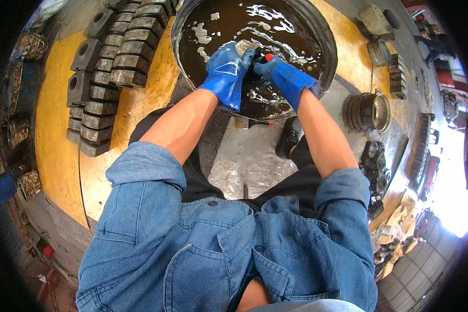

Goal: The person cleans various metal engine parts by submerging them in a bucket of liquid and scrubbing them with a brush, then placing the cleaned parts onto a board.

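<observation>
Over a wide round basin (332,49) of dark brown, foamy liquid, both my hands work close together in blue rubber gloves. My left hand (229,65) is closed around a wet, pale grey metal piece (245,48); the glove covers much of it. Just to its right, my right hand (275,70) grips a dark handle with a red end (269,57). The rest of that tool is hidden, so I cannot tell its kind. Below the basin's near rim lies a brush-like tool (242,123) with a dark, red-tipped handle.
Rows of heavy metal blocks (132,54) stand at left, beside blocks with round holes (80,86). To the right are a ribbed metal cylinder (366,112), a smaller ring (379,53) and dark machine parts (377,166). My shoe (290,139) rests near the basin.
</observation>
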The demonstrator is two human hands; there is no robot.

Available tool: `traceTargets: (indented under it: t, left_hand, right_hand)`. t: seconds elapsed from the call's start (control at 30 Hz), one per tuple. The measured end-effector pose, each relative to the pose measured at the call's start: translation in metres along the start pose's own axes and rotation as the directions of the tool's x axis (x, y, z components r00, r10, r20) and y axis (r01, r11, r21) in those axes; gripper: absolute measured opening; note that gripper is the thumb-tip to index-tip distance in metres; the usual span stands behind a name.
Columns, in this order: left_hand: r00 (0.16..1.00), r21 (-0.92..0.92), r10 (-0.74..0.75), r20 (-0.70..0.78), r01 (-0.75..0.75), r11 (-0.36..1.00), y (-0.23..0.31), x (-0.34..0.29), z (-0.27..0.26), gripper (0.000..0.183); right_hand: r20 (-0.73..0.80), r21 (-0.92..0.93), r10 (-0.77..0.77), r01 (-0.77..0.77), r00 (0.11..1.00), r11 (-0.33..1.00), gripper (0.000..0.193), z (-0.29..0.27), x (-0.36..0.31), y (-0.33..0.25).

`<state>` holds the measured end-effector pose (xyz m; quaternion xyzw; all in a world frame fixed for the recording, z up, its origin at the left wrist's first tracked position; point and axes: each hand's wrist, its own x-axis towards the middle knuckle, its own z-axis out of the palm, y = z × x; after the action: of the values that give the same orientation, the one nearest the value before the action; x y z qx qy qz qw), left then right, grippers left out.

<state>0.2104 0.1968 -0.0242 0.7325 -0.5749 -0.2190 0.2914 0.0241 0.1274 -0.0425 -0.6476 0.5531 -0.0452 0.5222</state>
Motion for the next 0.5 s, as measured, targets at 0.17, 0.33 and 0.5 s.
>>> traceTargets:
  t: [0.17, 0.33, 0.5]
  left_hand:
    - [0.999, 0.032, -0.029, -0.032, 0.030, 0.999, -0.004, 0.000, 0.000, 0.063]
    - [0.999, 0.011, -0.002, -0.035, 0.002, 1.000, -0.010, 0.003, 0.002, 0.061]
    - [0.998, -0.020, -0.053, 0.033, 0.053, 0.998, -0.003, 0.004, -0.010, 0.064]
  right_hand:
    - [0.172, 0.135, 0.071, -0.095, 0.983, 0.986, 0.019, -0.010, -0.015, -0.027]
    - [0.157, -0.568, -0.226, 0.275, 0.961, 0.775, 0.028, 0.012, -0.025, -0.021]
    - [0.302, -0.933, -0.260, 0.341, 0.917, 0.117, 0.025, 0.034, -0.048, -0.057]
